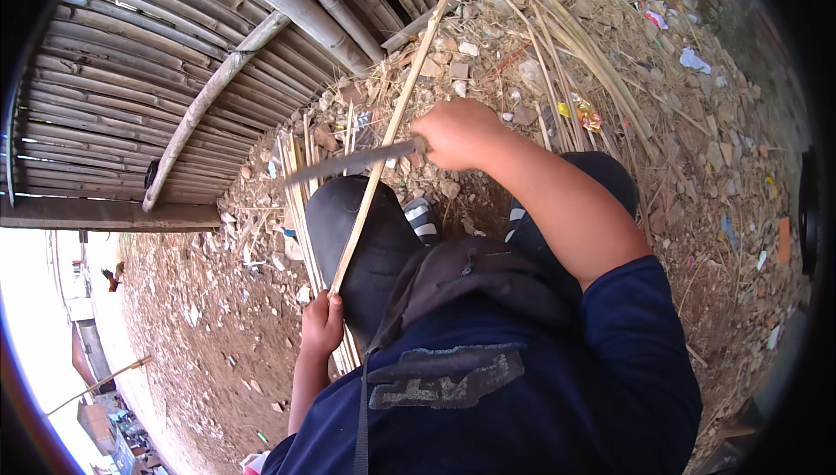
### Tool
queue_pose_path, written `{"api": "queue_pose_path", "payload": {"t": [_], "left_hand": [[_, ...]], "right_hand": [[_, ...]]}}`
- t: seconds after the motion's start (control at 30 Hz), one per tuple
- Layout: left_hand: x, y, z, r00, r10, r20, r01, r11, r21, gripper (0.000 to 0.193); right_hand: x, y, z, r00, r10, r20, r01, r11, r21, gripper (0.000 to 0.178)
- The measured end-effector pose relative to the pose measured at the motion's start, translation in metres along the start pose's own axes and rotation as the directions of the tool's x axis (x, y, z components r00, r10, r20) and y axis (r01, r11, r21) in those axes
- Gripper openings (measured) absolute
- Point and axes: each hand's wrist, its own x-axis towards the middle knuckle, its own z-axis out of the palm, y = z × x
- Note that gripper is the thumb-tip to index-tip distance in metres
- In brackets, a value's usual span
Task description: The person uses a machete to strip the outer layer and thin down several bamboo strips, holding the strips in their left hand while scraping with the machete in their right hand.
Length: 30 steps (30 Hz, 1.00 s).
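My right hand (461,134) is wrapped round the handle of a long-bladed knife (353,160), whose blade points left and crosses a pale bamboo strip (402,102). Whether the blade touches the strip or only passes over it, I cannot tell. Near my left thigh, my left hand (323,325) grips the strip's lower end between thumb and fingers. From there the strip slants up and away over my left knee toward the rubble. Beside that knee stands a bundle of thin bamboo strips (298,201), running down behind my left hand.
A bamboo-slat wall (139,83) with a diagonal pole (209,101) rises at the far left. More long strips (601,66) lie on the ground at the far right. Stones, broken brick and litter such as a white plastic scrap (694,60) cover the dirt around my sandalled feet.
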Motion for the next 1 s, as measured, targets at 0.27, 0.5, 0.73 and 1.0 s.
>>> {"api": "queue_pose_path", "payload": {"t": [0.27,0.5,0.73,1.0], "left_hand": [[0.007,-0.005,0.001,0.999,-0.034,0.005,0.034,0.999,-0.037,0.057],[0.0,0.001,0.005,1.0,0.008,-0.022,-0.008,1.0,-0.017,0.057],[0.008,0.001,-0.007,0.999,-0.05,0.011,0.049,0.994,0.094,0.056],[0.01,0.002,0.006,1.0,-0.008,-0.016,0.009,0.997,0.076,0.056]], "right_hand": [[0.009,0.029,0.002,0.986,0.093,-0.138,-0.07,0.984,0.162,0.02],[0.0,0.009,0.005,0.999,0.031,-0.025,-0.028,0.996,0.087,0.019],[0.021,0.049,0.005,0.969,0.191,-0.157,-0.17,0.976,0.137,0.026],[0.0,0.013,0.007,1.0,-0.007,-0.014,0.007,0.999,0.05,0.019]]}}
